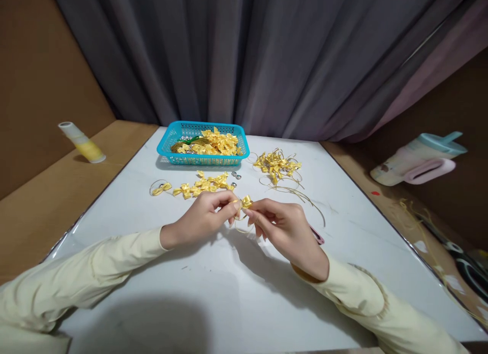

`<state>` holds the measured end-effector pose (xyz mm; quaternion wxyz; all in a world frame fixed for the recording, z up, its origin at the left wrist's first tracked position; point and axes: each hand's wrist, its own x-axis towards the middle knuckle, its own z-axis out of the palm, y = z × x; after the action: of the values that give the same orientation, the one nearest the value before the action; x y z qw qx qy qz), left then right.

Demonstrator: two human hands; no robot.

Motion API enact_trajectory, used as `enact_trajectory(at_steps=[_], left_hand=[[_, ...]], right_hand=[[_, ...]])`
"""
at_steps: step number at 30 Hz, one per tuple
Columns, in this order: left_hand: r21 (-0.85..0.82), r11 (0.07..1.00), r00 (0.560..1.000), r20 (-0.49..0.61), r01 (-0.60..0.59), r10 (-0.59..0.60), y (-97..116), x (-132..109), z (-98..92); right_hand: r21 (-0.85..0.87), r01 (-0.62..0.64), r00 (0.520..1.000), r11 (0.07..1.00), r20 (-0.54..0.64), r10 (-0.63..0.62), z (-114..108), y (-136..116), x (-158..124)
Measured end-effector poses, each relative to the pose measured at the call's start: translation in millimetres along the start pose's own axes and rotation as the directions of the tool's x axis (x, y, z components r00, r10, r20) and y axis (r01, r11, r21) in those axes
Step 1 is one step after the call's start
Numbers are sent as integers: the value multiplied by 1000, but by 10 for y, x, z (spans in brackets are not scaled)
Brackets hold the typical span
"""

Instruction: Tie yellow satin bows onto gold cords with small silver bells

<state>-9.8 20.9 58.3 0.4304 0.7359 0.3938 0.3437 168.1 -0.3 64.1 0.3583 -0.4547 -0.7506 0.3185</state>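
Observation:
My left hand (204, 214) and my right hand (284, 228) meet above the middle of the white table (213, 288). Both pinch one small yellow ribbon bow (246, 201) between thumb and fingertips. A thin gold cord loop (244, 227) hangs from the bow under my fingers. Just beyond my left hand lies a row of loose yellow bows (202, 185), with a single bow on a cord loop (160, 188) to its left. Two small silver bells (235, 176) lie near the row.
A turquoise plastic basket (168, 146) full of yellow bows stands at the back. Right of it is a heap of bows tied to gold cords (277, 165). Something pink (318, 235) peeks out behind my right hand. A glue tube (81, 141) lies left, a pink jug (417, 161) right.

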Motion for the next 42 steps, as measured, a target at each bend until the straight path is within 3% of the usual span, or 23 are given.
enact_trajectory(at_steps=[3, 7, 10, 14, 17, 22, 28, 38, 42], left_hand=[[41, 999, 1000, -2, -14, 14, -20, 4, 0], [148, 986, 996, -11, -82, 84, -36, -4, 11], [222, 962, 986, -4, -160, 165, -50, -14, 30], [267, 930, 967, 19, -251, 255, -60, -29, 38], [281, 921, 962, 36, -270, 271, -57, -35, 34], [304, 900, 948, 32, -311, 317, -67, -31, 53], [306, 884, 933, 40, -353, 359, -85, -44, 91], [197, 965, 981, 126, -171, 148, -62, -34, 85], [173, 977, 982, 164, -127, 98, -73, -29, 101]], right_hand=[[-38, 24, 1000, 999, 10, -24, -24, 9, 24], [-243, 93, 989, 966, 131, -63, -151, 10, 72], [-344, 187, 979, 920, 138, -147, -246, -33, 65], [-341, 366, 925, 866, 237, -298, -314, -126, 16], [-325, 432, 888, 842, 316, -334, -352, -171, -4], [-354, 414, 907, 839, 239, -347, -302, -125, 21], [-407, 508, 861, 759, 231, -453, -111, -2, 69], [-167, 556, 831, 815, 119, -543, -56, 106, 45], [-140, 498, 865, 856, 11, -501, -116, 70, 40]])
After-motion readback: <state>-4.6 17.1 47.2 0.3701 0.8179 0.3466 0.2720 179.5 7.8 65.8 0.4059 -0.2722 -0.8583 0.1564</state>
